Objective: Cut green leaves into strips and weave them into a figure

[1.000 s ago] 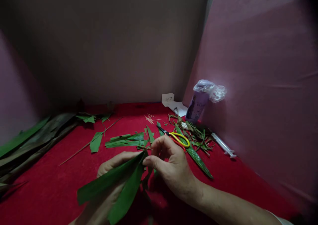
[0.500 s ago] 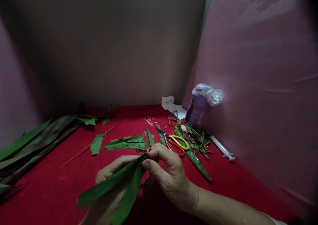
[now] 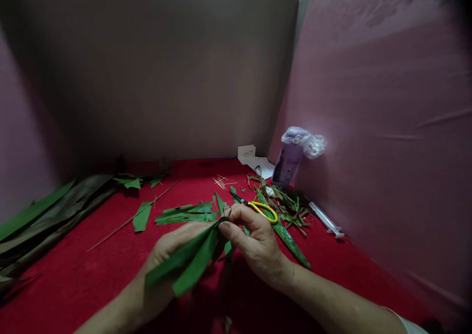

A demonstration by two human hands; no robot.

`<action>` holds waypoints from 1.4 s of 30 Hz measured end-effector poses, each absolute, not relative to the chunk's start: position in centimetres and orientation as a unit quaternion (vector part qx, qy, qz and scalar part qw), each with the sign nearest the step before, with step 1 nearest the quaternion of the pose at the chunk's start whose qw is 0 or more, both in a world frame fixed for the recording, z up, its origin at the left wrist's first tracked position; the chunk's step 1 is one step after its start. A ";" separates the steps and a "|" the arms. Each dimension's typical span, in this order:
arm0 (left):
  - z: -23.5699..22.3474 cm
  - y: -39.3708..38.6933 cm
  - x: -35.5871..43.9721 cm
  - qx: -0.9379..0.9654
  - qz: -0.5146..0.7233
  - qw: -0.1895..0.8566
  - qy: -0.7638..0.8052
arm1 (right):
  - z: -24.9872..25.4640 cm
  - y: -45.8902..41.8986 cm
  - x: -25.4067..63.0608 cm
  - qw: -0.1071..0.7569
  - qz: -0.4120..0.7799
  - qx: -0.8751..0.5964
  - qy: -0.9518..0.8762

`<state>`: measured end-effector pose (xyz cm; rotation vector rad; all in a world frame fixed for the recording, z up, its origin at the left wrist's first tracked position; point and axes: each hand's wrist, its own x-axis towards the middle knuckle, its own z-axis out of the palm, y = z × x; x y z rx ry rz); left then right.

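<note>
Two green leaf strips [image 3: 188, 263] are held together above the red surface [image 3: 73, 275], low in the middle of the view. The left hand [image 3: 165, 255] is wrapped under them from below, its grip closed on the strips, while the right hand [image 3: 254, 240] is pinched with thumb and forefinger on their upper tip. Compared with the earlier frames, the strips have been drawn in and now appear shorter, their free ends pointing down and to the left rather than trailing toward the lower edge. The left hand and forearm have been raised and are seen more fully than before. The right hand has been shifted slightly up, so that the red handle of the scissors [image 3: 258, 207] is now covered and only the yellow loop and dark blades are seen just behind the knuckles. Cut leaf pieces [image 3: 184, 213] are left lying beyond the hands as before, and long leaves [image 3: 47, 216] are piled at the left edge. A purple bottle [image 3: 288, 163] is stood against the right wall, with dry trimmings [image 3: 291, 206] and a white syringe [image 3: 326, 219] nearby.
</note>
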<state>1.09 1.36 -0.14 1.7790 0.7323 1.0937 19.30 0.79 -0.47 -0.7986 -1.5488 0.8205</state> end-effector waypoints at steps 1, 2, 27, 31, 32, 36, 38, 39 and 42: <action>0.1 2.0 0.6 0.726 0.412 0.455 0.311 | -0.4 1.0 19.5 0.571 0.341 -0.349 -0.661; 0.4 2.7 0.0 0.703 0.406 0.475 0.339 | -0.3 1.1 19.6 0.569 0.335 -0.357 -0.661; 1.4 1.1 1.0 0.544 0.343 0.612 0.460 | -0.3 0.9 18.8 0.429 0.488 -0.406 -0.643; 1.5 1.3 1.0 0.525 0.357 0.621 0.459 | -0.6 1.0 18.8 0.421 0.496 -0.410 -0.640; 1.4 1.4 0.9 0.524 0.357 0.623 0.457 | -0.6 0.9 18.8 0.424 0.500 -0.412 -0.633; 1.0 1.5 0.9 0.543 0.380 0.618 0.424 | -0.4 0.7 18.5 0.444 0.514 -0.409 -0.609; 1.1 1.4 0.9 0.562 0.385 0.603 0.416 | -0.4 0.6 18.5 0.451 0.523 -0.407 -0.598; 1.1 1.3 1.0 0.574 0.381 0.594 0.416 | -0.4 0.5 18.4 0.453 0.530 -0.404 -0.592; 1.2 1.2 1.0 0.614 0.361 0.571 0.409 | -0.5 0.6 18.4 0.463 0.547 -0.396 -0.574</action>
